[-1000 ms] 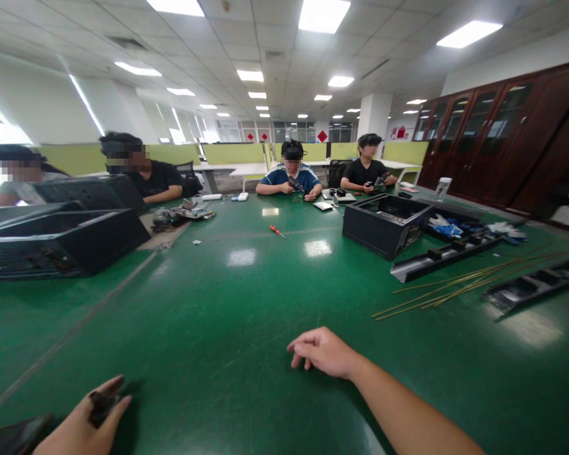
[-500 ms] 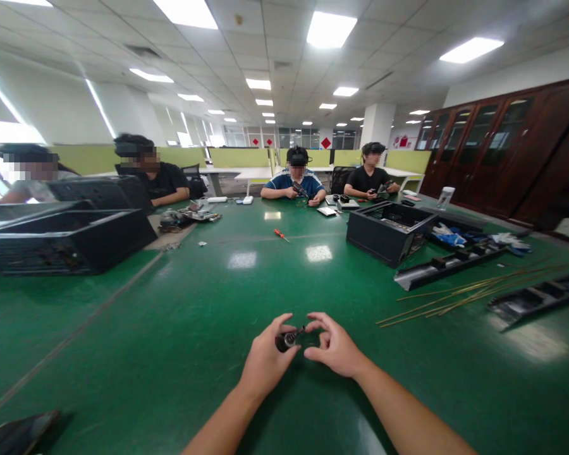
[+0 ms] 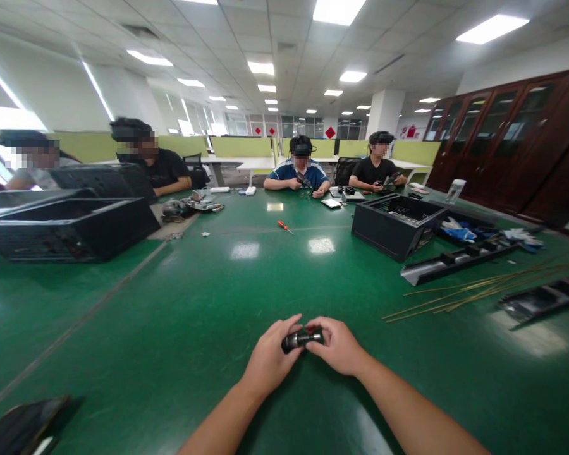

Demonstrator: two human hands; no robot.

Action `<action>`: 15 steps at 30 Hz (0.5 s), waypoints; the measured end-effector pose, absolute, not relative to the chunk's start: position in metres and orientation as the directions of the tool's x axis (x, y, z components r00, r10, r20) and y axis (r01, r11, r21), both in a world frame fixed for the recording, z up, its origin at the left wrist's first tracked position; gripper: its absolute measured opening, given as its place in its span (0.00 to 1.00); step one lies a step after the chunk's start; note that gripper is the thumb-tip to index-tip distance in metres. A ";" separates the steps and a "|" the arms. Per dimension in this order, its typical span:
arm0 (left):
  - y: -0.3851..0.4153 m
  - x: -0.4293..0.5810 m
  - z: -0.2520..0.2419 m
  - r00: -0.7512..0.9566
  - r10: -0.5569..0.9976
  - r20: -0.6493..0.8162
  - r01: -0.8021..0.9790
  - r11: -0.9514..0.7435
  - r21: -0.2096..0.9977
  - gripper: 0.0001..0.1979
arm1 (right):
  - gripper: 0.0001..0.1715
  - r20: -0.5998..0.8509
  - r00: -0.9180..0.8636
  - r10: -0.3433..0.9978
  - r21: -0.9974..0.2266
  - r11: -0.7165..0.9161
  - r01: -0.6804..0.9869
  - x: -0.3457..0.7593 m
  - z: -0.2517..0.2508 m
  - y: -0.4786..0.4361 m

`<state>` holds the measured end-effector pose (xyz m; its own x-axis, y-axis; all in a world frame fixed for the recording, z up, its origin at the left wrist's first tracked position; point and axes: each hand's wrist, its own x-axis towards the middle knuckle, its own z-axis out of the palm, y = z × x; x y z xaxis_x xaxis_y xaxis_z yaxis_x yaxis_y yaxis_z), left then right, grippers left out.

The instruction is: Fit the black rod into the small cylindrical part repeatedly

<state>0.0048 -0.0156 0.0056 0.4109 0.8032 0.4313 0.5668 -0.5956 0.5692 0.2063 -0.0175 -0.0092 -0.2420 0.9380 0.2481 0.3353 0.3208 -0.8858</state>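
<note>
Both of my hands meet over the green table [image 3: 180, 328], just in front of me. My left hand [image 3: 268, 360] grips the thick end of a small dark cylindrical part [image 3: 298, 340] with a metal tip. My right hand [image 3: 339, 346] pinches the other end of that part with its fingertips. The part lies level between the two hands, a little above the table top.
A black open computer case [image 3: 393, 224] stands at the right, another black case [image 3: 66, 227] at the left. Thin brass rods [image 3: 455, 294] and black rails [image 3: 455, 260] lie at the right. A red screwdriver [image 3: 284, 226] lies mid-table. Several people sit around the far side. A dark object [image 3: 23, 430] lies at bottom left.
My left hand came from the bottom left with the small part to the middle. My right hand closed its fingertips on the other end, and both hands now hold it.
</note>
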 end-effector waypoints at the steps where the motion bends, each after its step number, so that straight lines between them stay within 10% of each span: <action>1: -0.016 0.005 0.004 0.418 0.803 0.426 0.560 -0.596 0.575 0.29 | 0.17 0.249 -0.251 0.935 -0.879 0.327 0.348 0.206 -0.009 -0.018; 15: -0.019 0.008 0.002 0.421 0.792 0.442 0.561 -0.610 0.559 0.32 | 0.07 0.268 -0.320 0.909 -0.801 0.395 0.450 0.206 -0.001 -0.019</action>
